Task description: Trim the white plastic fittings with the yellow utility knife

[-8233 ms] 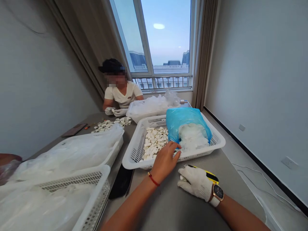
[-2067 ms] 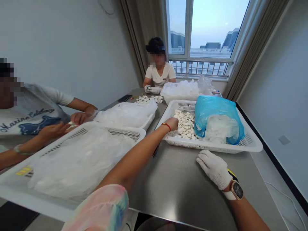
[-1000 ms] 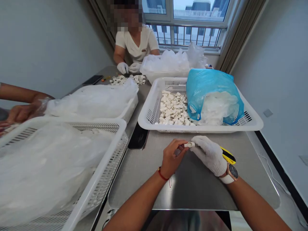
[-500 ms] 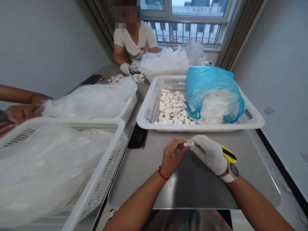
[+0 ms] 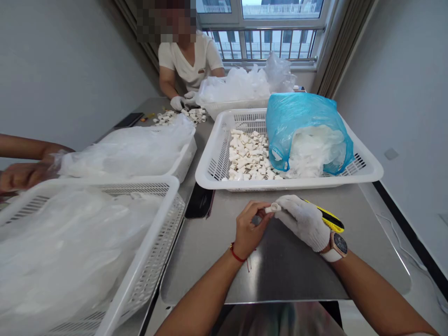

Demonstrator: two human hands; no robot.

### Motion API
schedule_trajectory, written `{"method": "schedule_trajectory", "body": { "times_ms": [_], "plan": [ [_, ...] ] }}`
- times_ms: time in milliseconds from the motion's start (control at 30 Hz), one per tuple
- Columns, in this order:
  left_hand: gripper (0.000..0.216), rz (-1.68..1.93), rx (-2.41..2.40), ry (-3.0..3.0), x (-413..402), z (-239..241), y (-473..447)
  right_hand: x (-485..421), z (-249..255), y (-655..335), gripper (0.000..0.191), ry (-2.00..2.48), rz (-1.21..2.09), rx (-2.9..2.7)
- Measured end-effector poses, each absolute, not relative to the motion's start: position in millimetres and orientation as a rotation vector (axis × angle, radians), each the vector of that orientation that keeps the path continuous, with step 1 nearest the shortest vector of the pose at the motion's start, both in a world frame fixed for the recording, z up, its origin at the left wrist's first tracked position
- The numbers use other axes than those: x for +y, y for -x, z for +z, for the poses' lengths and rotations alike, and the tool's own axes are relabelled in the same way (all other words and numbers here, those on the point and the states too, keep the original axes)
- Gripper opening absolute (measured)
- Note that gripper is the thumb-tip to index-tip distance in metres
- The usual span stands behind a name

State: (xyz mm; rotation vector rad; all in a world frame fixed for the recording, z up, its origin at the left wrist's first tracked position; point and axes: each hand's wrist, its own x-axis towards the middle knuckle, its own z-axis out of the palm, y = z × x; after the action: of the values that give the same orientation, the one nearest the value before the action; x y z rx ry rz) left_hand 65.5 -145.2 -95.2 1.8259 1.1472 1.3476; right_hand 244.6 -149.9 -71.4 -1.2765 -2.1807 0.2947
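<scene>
My bare left hand (image 5: 251,226), with a red string at the wrist, pinches the left end of a small white pipe fitting (image 5: 273,208). A round opening on the fitting faces up. My right hand (image 5: 303,221) wears a white knit glove and closes on the fitting's other end; its fingertips are partly hidden. Beyond the gloved hand a yellow and black utility knife (image 5: 331,218) lies on the metal table (image 5: 280,275), partly covered by it. Many similar white fittings (image 5: 250,154) lie in the white basket (image 5: 294,185) ahead.
A blue plastic bag (image 5: 304,112) with clear plastic inside sits in that basket. A dark phone (image 5: 199,201) lies left of my hands. Bag-filled baskets (image 5: 175,184) stand at left. A co-worker's gloved hands (image 5: 178,102) are at the far end; another person's hand (image 5: 24,176) is at left.
The fitting is tilted slightly more, its opening turned a little. More of the utility knife shows past my right hand. The view has shifted slightly.
</scene>
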Motion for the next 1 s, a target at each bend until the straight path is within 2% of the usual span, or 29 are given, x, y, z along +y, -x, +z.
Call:
{"method": "schedule_trajectory", "body": {
  "times_ms": [1000],
  "plan": [
    [0.011,1.382,1.106,-1.853,-144.3,-96.8,-66.5,-149.8,-80.0,-245.6,0.023,1.297,0.213,-2.171]
  ]
}}
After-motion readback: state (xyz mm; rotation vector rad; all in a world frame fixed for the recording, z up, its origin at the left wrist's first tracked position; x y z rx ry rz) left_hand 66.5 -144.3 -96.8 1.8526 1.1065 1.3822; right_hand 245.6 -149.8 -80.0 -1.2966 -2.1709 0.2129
